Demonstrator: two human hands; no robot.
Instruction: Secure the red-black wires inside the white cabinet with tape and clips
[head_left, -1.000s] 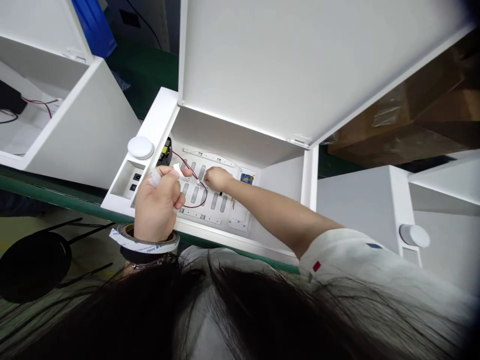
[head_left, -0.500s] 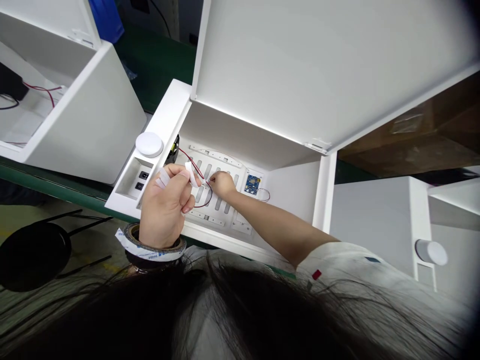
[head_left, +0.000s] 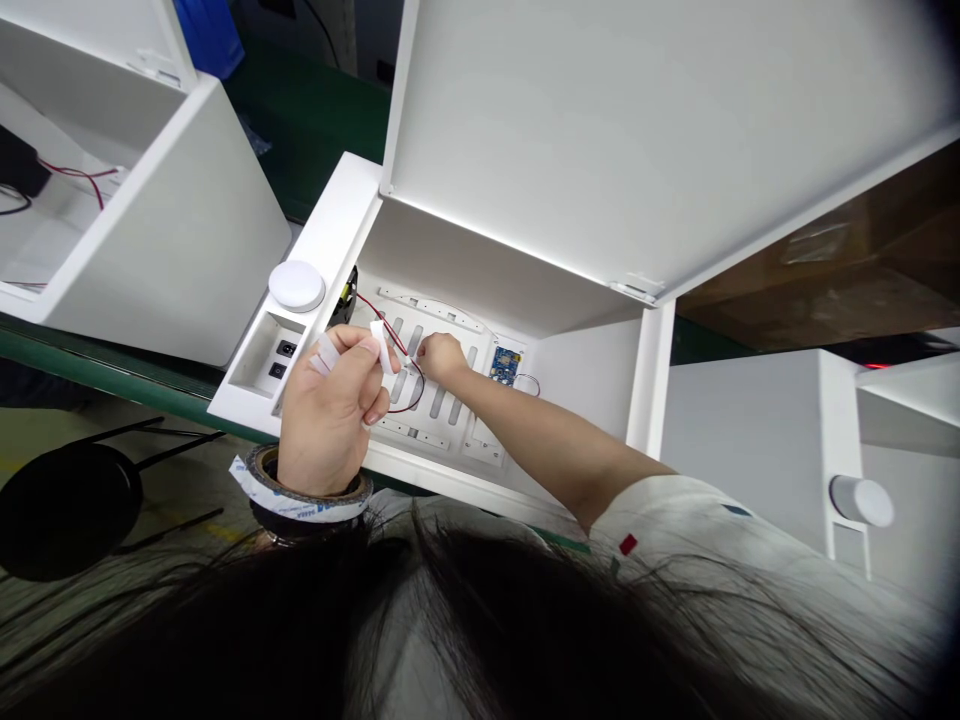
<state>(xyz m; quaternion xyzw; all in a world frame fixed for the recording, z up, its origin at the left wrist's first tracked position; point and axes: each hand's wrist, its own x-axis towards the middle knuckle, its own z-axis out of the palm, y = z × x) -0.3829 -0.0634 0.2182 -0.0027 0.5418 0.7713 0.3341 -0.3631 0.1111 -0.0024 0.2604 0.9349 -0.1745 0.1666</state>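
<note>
My left hand (head_left: 334, 405) pinches a small white strip (head_left: 381, 347) between thumb and finger, and another pale strip (head_left: 325, 355) shows behind its knuckles. Around that wrist sits a roll of double-sided tape (head_left: 304, 495) with a loose printed liner end. My right hand (head_left: 440, 358) reaches into the white box (head_left: 585, 380), fingers closed near its slotted floor; what they hold, if anything, is hidden. Red and black wires (head_left: 386, 325) with a white connector run between the hands. To the right, a blue circuit board (head_left: 505, 365) lies on the floor of the box.
The raised white lid (head_left: 637, 140) stands behind the box. A round white knob (head_left: 296, 286) and black sockets (head_left: 286, 349) are on its left end. Similar white boxes (head_left: 180, 220) stand left and right on the green bench (head_left: 315, 120). A black stool (head_left: 71, 510) is lower left.
My right hand has shifted very slightly up and left inside the box. My left hand stays almost still with the white strip. The view has moved a little.
</note>
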